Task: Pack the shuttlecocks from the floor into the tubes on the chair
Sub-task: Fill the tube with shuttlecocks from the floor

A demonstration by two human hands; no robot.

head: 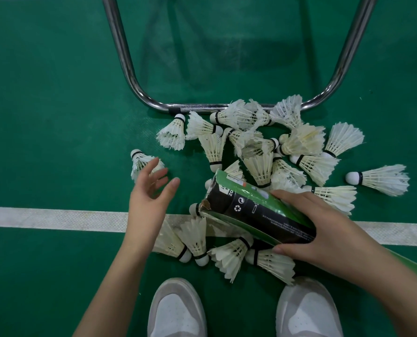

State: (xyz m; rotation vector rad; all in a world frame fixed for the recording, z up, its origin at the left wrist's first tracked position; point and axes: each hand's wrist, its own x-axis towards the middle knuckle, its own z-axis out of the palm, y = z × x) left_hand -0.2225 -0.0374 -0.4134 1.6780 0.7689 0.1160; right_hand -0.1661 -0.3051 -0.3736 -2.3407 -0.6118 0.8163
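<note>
Several white feather shuttlecocks point(263, 147) lie in a heap on the green floor below the chair's chrome frame point(202, 108). My right hand point(319, 229) grips a black and green cardboard tube point(256, 210), tilted with its torn open mouth toward the upper left, just above the heap. My left hand point(149, 198) hovers with fingers spread and relaxed, holding nothing. A lone shuttlecock point(141, 164) lies right beyond its fingertips, apart from the pile. More shuttlecocks point(227, 254) lie under the tube near my shoes.
A white court line point(51, 218) crosses the green floor left to right. My two grey and white shoes point(178, 310) stand at the bottom edge. The chair frame curves in a U around bare floor at the top.
</note>
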